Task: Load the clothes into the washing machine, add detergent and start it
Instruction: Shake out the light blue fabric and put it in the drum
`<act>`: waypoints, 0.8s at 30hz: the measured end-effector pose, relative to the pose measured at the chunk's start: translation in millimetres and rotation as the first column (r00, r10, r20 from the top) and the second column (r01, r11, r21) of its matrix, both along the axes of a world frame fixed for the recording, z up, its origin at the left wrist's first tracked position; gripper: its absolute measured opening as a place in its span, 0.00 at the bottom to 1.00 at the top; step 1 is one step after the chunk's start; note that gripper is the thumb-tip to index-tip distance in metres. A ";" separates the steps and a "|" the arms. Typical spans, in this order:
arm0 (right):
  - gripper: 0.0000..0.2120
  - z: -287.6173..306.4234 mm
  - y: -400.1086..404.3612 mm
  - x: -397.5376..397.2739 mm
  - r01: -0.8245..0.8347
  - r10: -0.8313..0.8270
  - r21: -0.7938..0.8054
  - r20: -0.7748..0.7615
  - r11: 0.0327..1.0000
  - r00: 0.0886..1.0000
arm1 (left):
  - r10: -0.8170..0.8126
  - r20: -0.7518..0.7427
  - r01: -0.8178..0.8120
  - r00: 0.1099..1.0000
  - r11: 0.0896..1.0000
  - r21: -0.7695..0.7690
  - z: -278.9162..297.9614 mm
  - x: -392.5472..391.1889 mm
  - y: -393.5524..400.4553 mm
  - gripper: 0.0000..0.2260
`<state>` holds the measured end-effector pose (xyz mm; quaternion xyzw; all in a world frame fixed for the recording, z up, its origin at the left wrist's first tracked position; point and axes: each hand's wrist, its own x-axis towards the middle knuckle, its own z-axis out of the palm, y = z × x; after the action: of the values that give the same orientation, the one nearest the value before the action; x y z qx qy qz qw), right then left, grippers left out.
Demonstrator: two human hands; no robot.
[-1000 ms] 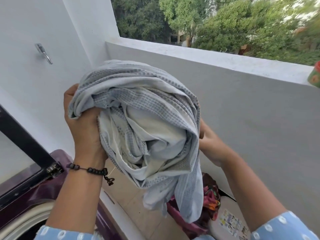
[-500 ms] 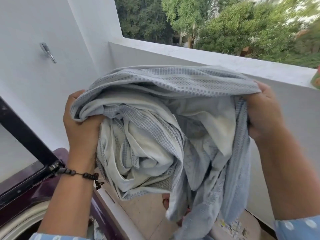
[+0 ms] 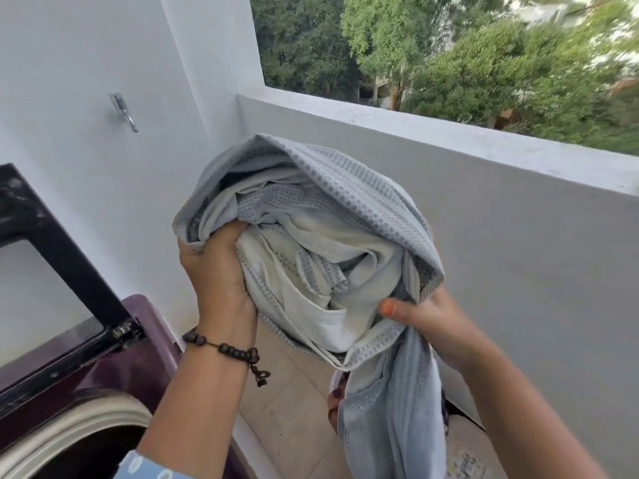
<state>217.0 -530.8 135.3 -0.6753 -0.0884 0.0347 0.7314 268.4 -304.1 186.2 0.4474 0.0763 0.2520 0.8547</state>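
Observation:
A bunched light blue-grey woven cloth (image 3: 332, 243) hangs in the air in front of me, held by both hands. My left hand (image 3: 218, 274), with a dark bead bracelet at the wrist, grips its left side. My right hand (image 3: 428, 319) grips its lower right, and a long tail of the cloth hangs down below it. The dark purple top-loading washing machine (image 3: 152, 344) stands at the lower left with its black-framed lid (image 3: 58, 257) raised; the pale rim of its tub opening (image 3: 86, 420) shows at the bottom left. No detergent is in view.
White walls close the left side, with a metal hook (image 3: 122, 110) on one. A low white parapet (image 3: 449, 140) runs across the back with trees beyond. Tiled floor (image 3: 294, 409) lies below the cloth. Colourful clothes (image 3: 335, 399) peek out behind the hanging tail.
My right hand dropped from the cloth's upper right edge to its lower right, bunching the spread cloth together. The whole bundle sits lower in view than before.

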 end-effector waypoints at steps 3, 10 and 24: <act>0.37 -3.8 6.7 -3.1 0.058 -0.052 0.090 -0.067 0.994 0.996 | -0.037 -0.010 0.037 0.999 0.999 0.024 1.9 -5.0 -13.3 0.25; 0.27 0.2 -11.2 9.8 0.348 -0.351 0.051 0.109 0.936 0.930 | -0.353 -0.164 0.389 0.921 0.856 0.340 -13.6 -20.7 -3.1 0.25; 0.28 35.8 5.9 7.2 0.392 0.040 -0.513 0.643 0.764 0.764 | -0.305 -0.386 0.303 0.871 -0.286 0.909 -4.6 -20.2 2.5 0.60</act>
<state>224.2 -524.9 171.1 -0.8548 -0.2391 -0.2352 0.3961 248.1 -301.6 181.6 0.9365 -0.2603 -0.0084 0.2347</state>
